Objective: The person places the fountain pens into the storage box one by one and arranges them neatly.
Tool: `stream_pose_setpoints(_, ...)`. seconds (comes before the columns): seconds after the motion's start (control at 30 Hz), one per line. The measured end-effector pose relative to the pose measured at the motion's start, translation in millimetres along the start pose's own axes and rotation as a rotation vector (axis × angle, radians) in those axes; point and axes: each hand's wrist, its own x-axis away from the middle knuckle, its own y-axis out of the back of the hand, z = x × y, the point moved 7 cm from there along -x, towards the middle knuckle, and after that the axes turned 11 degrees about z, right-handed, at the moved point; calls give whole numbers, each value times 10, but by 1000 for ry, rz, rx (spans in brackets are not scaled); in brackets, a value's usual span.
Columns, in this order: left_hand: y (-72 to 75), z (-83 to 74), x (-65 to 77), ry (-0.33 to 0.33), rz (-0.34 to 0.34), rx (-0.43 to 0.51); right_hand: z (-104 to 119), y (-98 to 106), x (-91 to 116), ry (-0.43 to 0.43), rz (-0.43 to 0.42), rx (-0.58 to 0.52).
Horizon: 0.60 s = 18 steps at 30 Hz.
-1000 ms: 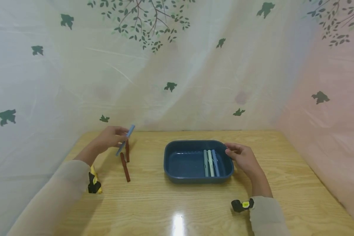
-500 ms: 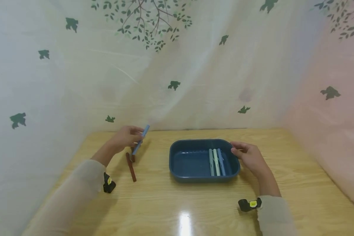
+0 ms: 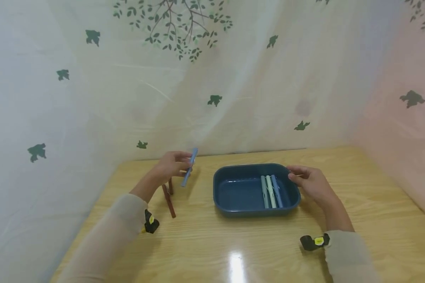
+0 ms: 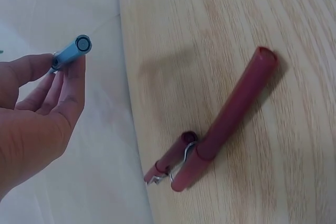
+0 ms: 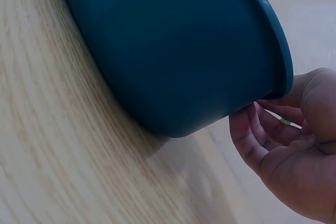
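Note:
My left hand [image 3: 170, 166] pinches a blue pen [image 3: 189, 168] between thumb and fingers, holding it tilted above the table at the back left. In the left wrist view, the end of that blue pen [image 4: 73, 52] points toward the camera. Below it two dark red pens [image 4: 233, 111] with metal clips lie on the wood, partly behind the hand in the head view. My right hand [image 3: 313, 184] grips the right end of a dark blue basin [image 3: 256, 212], thumb at the rim. Inside lie a grey-green pen [image 3: 264, 192], a pale green pen [image 3: 270, 192] and another blue pen [image 3: 277, 192], side by side.
The basin stands on a light wooden table [image 3: 205, 243]. A pale curtain [image 3: 184, 114] with printed leaves and birds hangs behind the table's back edge and along both sides. Each wrist wears a black camera [image 3: 151, 222].
My left hand has carried the blue pen rightward, away from the red pens and closer to the basin. My right hand keeps its hold on the basin. The head view has turned slightly left.

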Motion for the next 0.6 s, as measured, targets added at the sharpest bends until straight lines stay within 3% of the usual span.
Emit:
stream_pose_setpoints(0.3,-272,-122,-120,-20,18,74,-17,19,-17,7,1,-22)
stream_pose_setpoints(0.6,-562,-199,-228,-35,52,71,-23,40,-42,4,6,-31)
